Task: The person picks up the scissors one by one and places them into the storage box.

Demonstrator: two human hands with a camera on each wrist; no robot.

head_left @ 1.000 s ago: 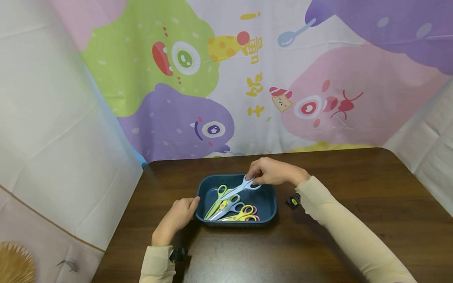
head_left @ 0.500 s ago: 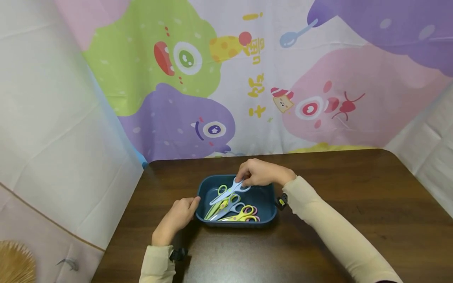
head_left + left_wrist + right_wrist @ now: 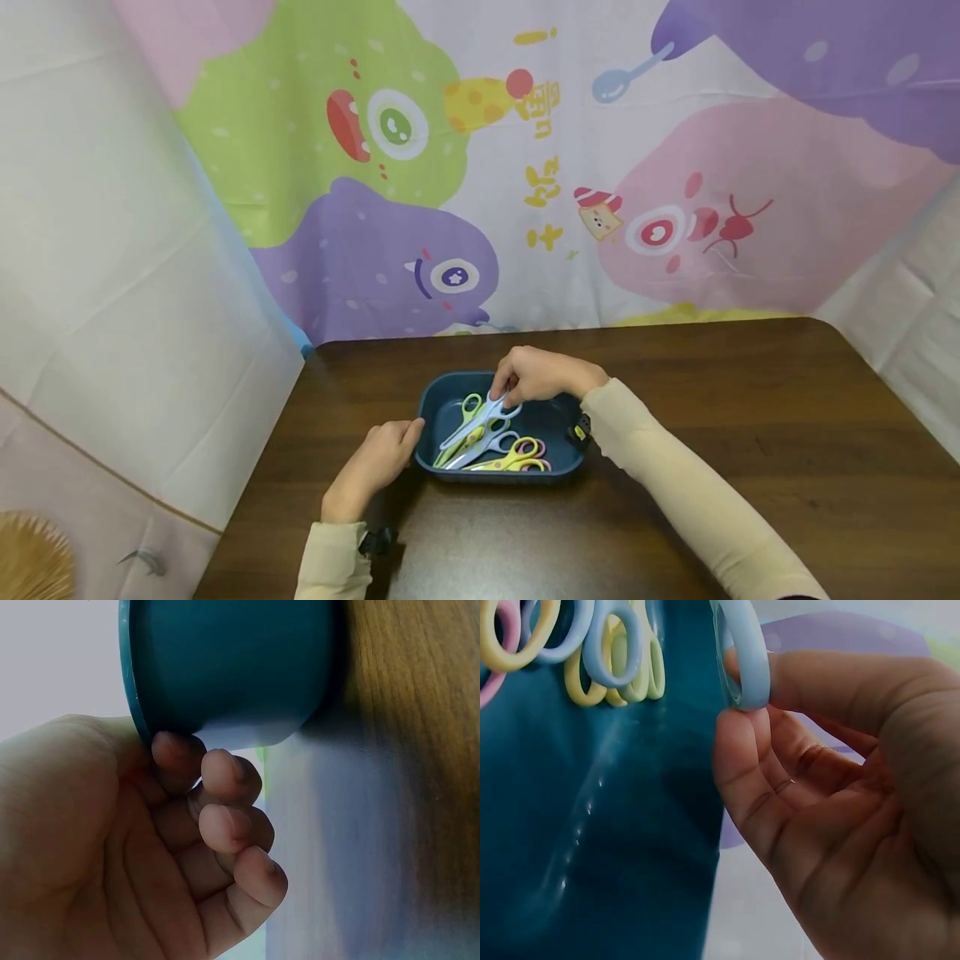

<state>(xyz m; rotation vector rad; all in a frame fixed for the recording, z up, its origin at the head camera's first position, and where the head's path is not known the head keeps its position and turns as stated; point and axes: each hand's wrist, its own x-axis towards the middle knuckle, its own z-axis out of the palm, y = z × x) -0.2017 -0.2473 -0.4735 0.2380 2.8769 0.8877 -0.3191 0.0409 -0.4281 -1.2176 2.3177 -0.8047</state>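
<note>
My right hand (image 3: pixel 537 373) pinches a pair of light blue scissors (image 3: pixel 474 422) by the handle, blades slanting down to the left over the dark blue bin (image 3: pixel 551 417). In the right wrist view, thumb and fingers grip one loop of that handle (image 3: pixel 756 656). My left hand (image 3: pixel 381 454) holds the bin's left side. Its thumb lies at the rim (image 3: pixel 132 682) and its other fingers are curled outside the wall. Beneath the held scissors lie another blue pair (image 3: pixel 480 448), a yellow pair (image 3: pixel 517 454), and yellow, green and pink handles, partly overlapping.
The bin stands on a dark brown wooden table (image 3: pixel 750 417). A printed cloth (image 3: pixel 555 283) with cartoon figures hangs behind the table's far edge. White cloth (image 3: pixel 150 250) hangs at the left side. Something straw-coloured (image 3: pixel 33 554) shows at the lower left.
My right hand has moved left and lower, carrying the blue scissors further over the bin's left part and closer to the other scissors. My left hand has stayed at the rim.
</note>
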